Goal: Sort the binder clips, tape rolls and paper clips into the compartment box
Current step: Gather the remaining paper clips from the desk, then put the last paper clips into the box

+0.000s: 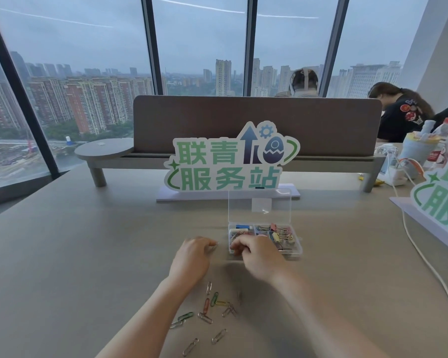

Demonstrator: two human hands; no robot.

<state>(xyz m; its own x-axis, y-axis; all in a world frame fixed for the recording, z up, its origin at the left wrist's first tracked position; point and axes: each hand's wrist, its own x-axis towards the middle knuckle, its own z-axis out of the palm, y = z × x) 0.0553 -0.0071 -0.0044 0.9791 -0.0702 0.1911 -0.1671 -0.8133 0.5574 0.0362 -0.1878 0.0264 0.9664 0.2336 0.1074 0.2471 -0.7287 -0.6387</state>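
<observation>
From your head camera, you're on the paper-clip step, I judge. Your right hand hangs over the near-left cell of the clear plastic compartment box, fingers curled; what they pinch, I cannot tell. Your left hand sits just beside the box, fingertips pinched on something small and unclear. Coloured binder clips already fill the right cells. Loose coloured wire paper clips lie nearer you on the grey table; gather those next.

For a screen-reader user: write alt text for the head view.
A person's right hand reaches into an open clear compartment box holding binder clips; the left hand rests beside it. Loose paper clips lie on the table.
</observation>
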